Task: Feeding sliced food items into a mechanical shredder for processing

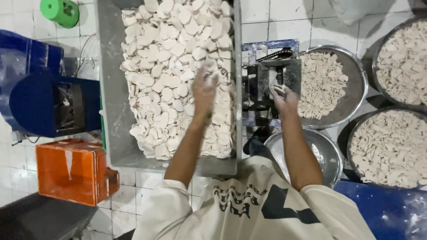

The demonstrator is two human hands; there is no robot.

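Head view, looking down at a tiled floor work spot.

Item 1: grey tub (111, 133), long and rectangular, heaped with pale dough slices (164, 75) (flat, oval, floury).

Item 2: left hand (203, 86), over the heap near the tub's right wall, fingers curled and blurred; it appears to grasp a few slices, though how many cannot be told.

Item 3: right hand (283, 98), at the small metal cutting machine (269, 75) just beside the tub, fingers narrow, pinching something pale at the machine's edge; what exactly cannot be told.

Item 4: 3 metal basins of cut pieces: 1 (356, 89) touching the machine's right side, 2 farther right (378, 49) (356, 133). A 4th basin (329, 151) lies below the right forearm, nearly bare.

Item 5: orange crate (73, 171), blue motor housing (49, 102), green reel (60, 11), all left of the tub.

Handling judgement: slices look light, soft, slightly tacky, easily bent; best taken loosely by the flat faces, few at a time.
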